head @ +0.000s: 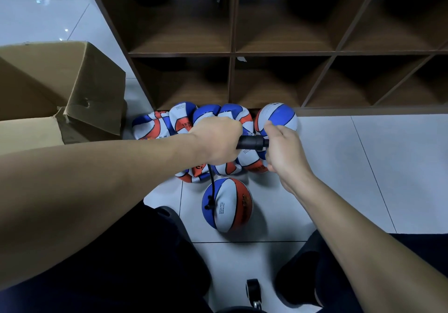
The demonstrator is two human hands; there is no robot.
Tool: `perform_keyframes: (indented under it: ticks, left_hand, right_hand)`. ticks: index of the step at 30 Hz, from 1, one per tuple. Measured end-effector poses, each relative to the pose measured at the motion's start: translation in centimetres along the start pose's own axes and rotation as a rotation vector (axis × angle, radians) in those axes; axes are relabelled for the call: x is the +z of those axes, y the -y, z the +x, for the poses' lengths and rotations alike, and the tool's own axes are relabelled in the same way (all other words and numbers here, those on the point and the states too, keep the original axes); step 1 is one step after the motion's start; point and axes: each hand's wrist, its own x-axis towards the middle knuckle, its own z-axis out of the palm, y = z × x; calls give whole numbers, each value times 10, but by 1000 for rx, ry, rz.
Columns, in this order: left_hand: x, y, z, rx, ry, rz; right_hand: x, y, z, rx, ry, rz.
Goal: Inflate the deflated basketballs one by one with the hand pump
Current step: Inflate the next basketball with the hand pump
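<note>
A black hand pump (pixel 252 142) lies level between my two hands. My left hand (pixel 217 140) grips its left end and my right hand (pixel 282 151) grips its right end. A thin black hose (pixel 212 184) drops from the pump to the valve of a red, white and blue basketball (pixel 230 205) on the floor tiles between my knees. Several deflated basketballs (pixel 184 121) of the same colours lie heaped against the foot of the shelf. A rounder ball (pixel 278 118) sits at the right end of the heap.
A dark wooden cubby shelf (pixel 232 53) with bare compartments stands behind the balls. An open cardboard box (pixel 60 89) sits on the floor at the left. A chair castor (pixel 253 291) shows at the bottom between my dark-trousered legs.
</note>
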Motion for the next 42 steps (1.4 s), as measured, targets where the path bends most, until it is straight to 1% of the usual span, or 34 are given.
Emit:
perform_keyframes:
  ticks: [6, 8, 12, 14, 17, 18, 19, 20, 22, 23, 25, 28, 31, 35, 38, 40, 42]
  left_hand:
    - [-1, -4, 1, 16, -14, 2]
    - [-2, -4, 3, 19, -20, -2]
    - [-4, 0, 10, 9, -35, -1]
    - [-1, 5, 12, -6, -42, -4]
    - [8, 14, 12, -42, -36, -83]
    - [11, 16, 12, -52, -33, -123]
    - [13, 17, 12, -59, -29, -162]
    - [14, 18, 12, -63, -26, -190]
    - [16, 20, 13, -73, -28, -181]
    - [17, 21, 13, -80, -32, -154]
    - [19, 24, 15, -85, -38, -114]
    - [24, 32, 16, -88, -44, -78]
    - [30, 44, 13, -122, -21, -50]
    - [41, 66, 5, -208, 50, -23]
    - [54, 82, -4, -274, 142, -47]
    - [66, 91, -9, -289, 211, -92]
    - [79, 96, -13, -287, 258, -124]
  right_hand:
    - [2, 4, -5, -15, -16, -2]
    - [2, 7, -5, -9, -22, 39]
    - [-3, 14, -1, 32, 72, 147]
    - [-7, 4, 2, 30, 101, 167]
    - [-6, -33, 7, 21, 34, 175]
    - [-4, -52, 6, -10, 2, 83]
    - [-2, -73, 6, -69, -4, -91]
    - [0, -96, 4, -146, 42, -307]
    - [6, -130, -8, -271, 263, -701]
    - [10, -142, -14, -335, 375, -834]
    - [19, -154, -21, -457, 516, -975]
    - [31, -157, -20, -562, 579, -1070]
    - [43, -160, -18, -589, 598, -1087]
    - [57, -169, -23, -544, 547, -1033]
    - [68, -173, -29, -484, 499, -1076]
    - [68, -175, -29, -519, 452, -1124]
    - [58, -176, -26, -540, 434, -1075]
